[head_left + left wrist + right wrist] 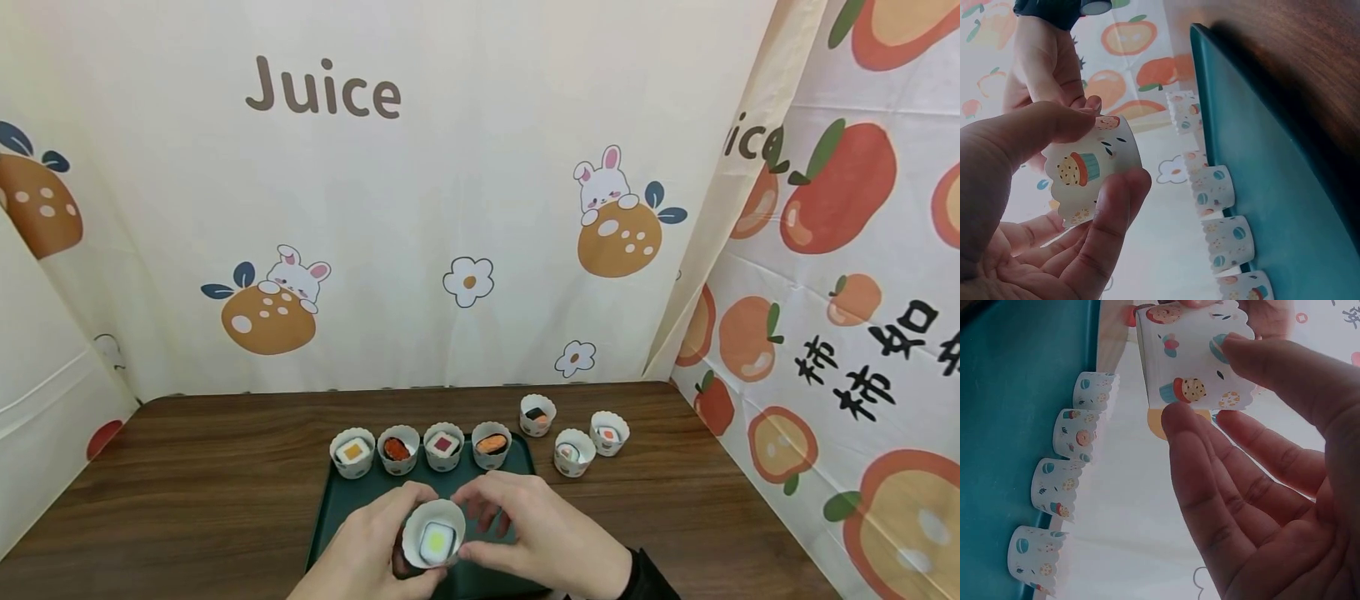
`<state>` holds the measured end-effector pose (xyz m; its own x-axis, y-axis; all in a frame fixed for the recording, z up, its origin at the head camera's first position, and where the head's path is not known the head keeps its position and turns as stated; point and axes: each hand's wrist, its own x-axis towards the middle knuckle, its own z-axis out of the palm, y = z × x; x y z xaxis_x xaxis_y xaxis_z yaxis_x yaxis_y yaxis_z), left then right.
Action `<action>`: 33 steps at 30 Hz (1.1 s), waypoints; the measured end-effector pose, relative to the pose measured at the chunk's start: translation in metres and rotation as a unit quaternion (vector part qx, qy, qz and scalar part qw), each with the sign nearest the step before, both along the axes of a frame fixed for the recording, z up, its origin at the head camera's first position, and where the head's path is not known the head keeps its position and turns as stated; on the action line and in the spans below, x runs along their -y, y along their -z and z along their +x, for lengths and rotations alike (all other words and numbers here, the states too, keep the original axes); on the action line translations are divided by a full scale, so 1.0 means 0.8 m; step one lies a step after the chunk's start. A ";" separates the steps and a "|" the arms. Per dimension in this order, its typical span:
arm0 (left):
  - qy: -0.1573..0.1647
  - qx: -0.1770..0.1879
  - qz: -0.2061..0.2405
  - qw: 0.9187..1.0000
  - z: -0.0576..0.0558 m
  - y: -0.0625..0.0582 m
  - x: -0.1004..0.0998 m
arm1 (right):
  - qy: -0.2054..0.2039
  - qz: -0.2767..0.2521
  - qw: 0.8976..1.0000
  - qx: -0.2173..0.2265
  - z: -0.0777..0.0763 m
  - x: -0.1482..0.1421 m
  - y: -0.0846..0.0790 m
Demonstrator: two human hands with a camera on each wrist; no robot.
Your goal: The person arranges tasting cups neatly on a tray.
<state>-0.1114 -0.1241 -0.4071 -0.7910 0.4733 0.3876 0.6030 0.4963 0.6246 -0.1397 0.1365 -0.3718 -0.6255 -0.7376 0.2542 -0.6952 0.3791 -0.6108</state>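
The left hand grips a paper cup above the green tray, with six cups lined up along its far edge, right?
Not six: the head view shows four cups along the far edge of the green tray. The left hand grips a paper cup above it.

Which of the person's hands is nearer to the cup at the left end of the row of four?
Left. The left hand, holding another cup, is just in front of the end cup; the right hand is farther off, to its right.
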 end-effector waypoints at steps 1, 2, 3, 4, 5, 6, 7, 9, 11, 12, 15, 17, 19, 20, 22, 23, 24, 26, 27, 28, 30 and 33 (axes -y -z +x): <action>-0.002 -0.004 -0.003 1.000 0.000 0.001 0.000 | -0.001 -0.002 1.000 -0.001 0.000 0.000 0.001; -0.006 -0.010 -0.009 1.000 0.000 0.002 0.000 | -0.002 -0.004 1.000 -0.001 0.000 0.001 0.001; -0.009 -0.015 -0.014 1.000 0.000 0.003 0.000 | -0.003 -0.005 1.000 0.001 0.000 0.001 0.001; -0.014 -0.015 -0.019 1.000 0.000 0.003 0.001 | -0.004 -0.007 1.000 0.003 0.000 0.001 0.002; -0.018 -0.012 -0.022 1.000 0.000 0.003 0.001 | -0.004 -0.008 1.000 0.008 0.000 0.001 0.002; -0.021 -0.009 -0.026 0.999 0.001 0.004 0.001 | -0.004 -0.008 1.000 0.015 0.000 0.002 0.002; -0.024 -0.005 -0.029 0.999 0.001 0.004 0.001 | -0.003 -0.008 1.000 0.022 0.000 0.002 0.002; -0.027 0.003 -0.030 0.999 0.001 0.004 0.002 | -0.001 -0.007 0.999 0.033 0.000 0.003 0.002; -0.024 0.016 -0.028 0.999 0.001 0.003 0.002 | -0.001 -0.006 0.999 0.038 0.000 0.003 0.003; -0.023 0.023 -0.026 0.999 0.001 0.002 0.002 | -0.001 -0.006 0.999 0.038 0.000 0.003 0.003; -0.017 0.048 -0.019 0.999 0.002 -0.001 0.002 | -0.001 -0.007 1.000 0.030 0.000 0.004 0.005; -0.014 0.067 -0.011 0.998 0.002 -0.002 0.002 | 0.001 -0.006 1.000 0.025 0.000 0.004 0.006; -0.008 0.077 -0.002 0.997 0.002 -0.003 0.002 | 0.003 -0.007 1.000 0.022 0.000 0.004 0.007; -0.006 0.082 0.001 0.997 0.002 -0.004 0.002 | 0.004 -0.006 1.000 0.021 0.000 0.004 0.007; -0.002 0.088 0.005 0.996 0.001 -0.005 0.003 | 0.007 -0.005 1.000 0.020 0.000 0.005 0.007; -0.002 0.090 0.005 0.996 0.000 -0.006 0.003 | 0.008 -0.004 1.000 0.019 0.000 0.005 0.007; -0.001 0.093 0.006 0.996 0.000 -0.006 0.003 | 0.008 -0.003 1.000 0.019 0.000 0.005 0.007; -0.001 0.098 0.004 0.995 -0.001 -0.007 0.004 | 0.010 -0.002 1.000 0.019 0.000 0.005 0.008; 0.000 0.101 0.005 0.995 -0.001 -0.007 0.004 | 0.011 -0.001 1.000 0.020 0.000 0.005 0.008; 0.000 0.105 0.006 0.994 -0.001 -0.007 0.004 | 0.011 -0.001 1.000 0.021 0.000 0.005 0.008; 0.003 0.103 0.009 0.995 -0.002 -0.006 0.004 | 0.014 -0.001 1.000 0.022 0.001 0.006 0.009; 0.010 0.078 0.013 0.997 -0.001 -0.004 0.004 | 0.018 0.000 1.000 0.025 0.001 0.006 0.009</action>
